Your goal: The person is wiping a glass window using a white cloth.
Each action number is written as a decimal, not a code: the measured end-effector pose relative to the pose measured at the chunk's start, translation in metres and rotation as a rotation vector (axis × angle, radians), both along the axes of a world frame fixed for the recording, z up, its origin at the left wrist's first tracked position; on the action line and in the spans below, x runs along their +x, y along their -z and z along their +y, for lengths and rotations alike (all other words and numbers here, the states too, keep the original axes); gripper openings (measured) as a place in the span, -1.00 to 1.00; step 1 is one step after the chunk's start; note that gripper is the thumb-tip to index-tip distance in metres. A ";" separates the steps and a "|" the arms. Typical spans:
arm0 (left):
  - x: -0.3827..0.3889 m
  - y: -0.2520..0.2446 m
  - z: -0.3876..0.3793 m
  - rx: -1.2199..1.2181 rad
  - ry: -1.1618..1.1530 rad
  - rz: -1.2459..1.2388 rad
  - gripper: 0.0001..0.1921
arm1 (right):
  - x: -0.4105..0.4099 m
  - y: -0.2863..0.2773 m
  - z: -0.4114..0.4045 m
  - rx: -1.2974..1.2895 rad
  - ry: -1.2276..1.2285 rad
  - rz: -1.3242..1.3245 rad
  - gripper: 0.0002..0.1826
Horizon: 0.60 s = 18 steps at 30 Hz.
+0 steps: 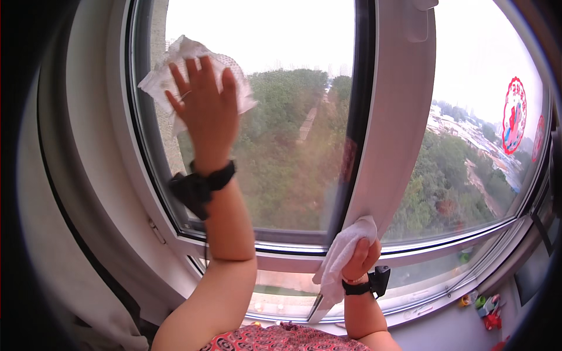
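Note:
My left hand (210,107) lies with spread fingers on a thin white wipe (186,46), pressing it to the upper left of the window pane (281,171). Part of the wipe is hidden under the palm. Lower right, my right hand (363,259) grips a bunched white cloth (336,261). That cloth is against the lower end of the broad upright window frame (395,109). Both wrists carry black straps with small devices. Light smudges cloud the lower part of the pane.
A second pane (456,175) on the right bears a round red-edged sticker (513,116). Part of a window handle (423,22) shows at the top. Grey curtain fabric (92,298) hangs at left. Small colourful objects (487,307) sit at lower right.

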State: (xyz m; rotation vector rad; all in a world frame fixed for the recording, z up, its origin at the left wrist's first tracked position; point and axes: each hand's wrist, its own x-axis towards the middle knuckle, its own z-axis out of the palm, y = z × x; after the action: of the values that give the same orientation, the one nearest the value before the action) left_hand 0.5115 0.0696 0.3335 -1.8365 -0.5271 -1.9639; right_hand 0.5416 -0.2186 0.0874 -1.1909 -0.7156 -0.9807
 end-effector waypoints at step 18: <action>0.034 -0.089 -0.108 0.725 0.214 0.212 -0.21 | 0.005 -0.179 0.008 -0.230 0.044 -0.255 -0.86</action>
State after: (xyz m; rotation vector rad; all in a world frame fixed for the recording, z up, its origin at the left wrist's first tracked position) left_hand 0.5460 -0.0379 0.4225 -1.6182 0.4198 -1.7210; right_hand 0.5469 -0.2111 0.2660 -1.2977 -1.0301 -1.1223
